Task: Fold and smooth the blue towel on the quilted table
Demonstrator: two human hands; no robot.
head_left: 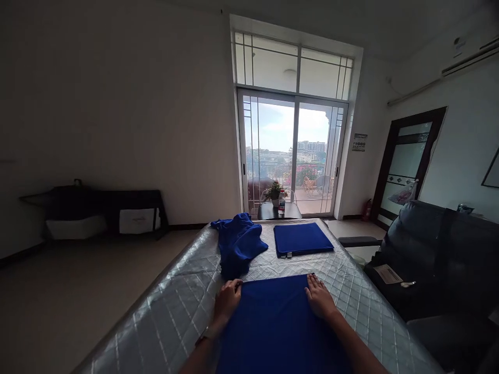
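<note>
A flat blue cloth (276,322) lies spread on the silver quilted mattress (179,306), running out of view at the bottom. At its far left corner my left hand (228,300) has its fingers curled closed on the edge. Over the far right corner, my right hand (320,296) rests palm down with its fingers stretched out flat. Just beyond my left hand is a crumpled blue cloth (239,241) in a loose heap. To the right of that heap sits a neatly folded blue cloth (303,238), with small pale labels at its near edge.
Past the mattress's far end stands a small dark table (268,211) with a potted plant (274,192) and a bottle (281,203). A black leather armchair (440,254) is close on the right. Sliding glass doors (268,135) are behind; dark furniture (105,205) stands by the left wall.
</note>
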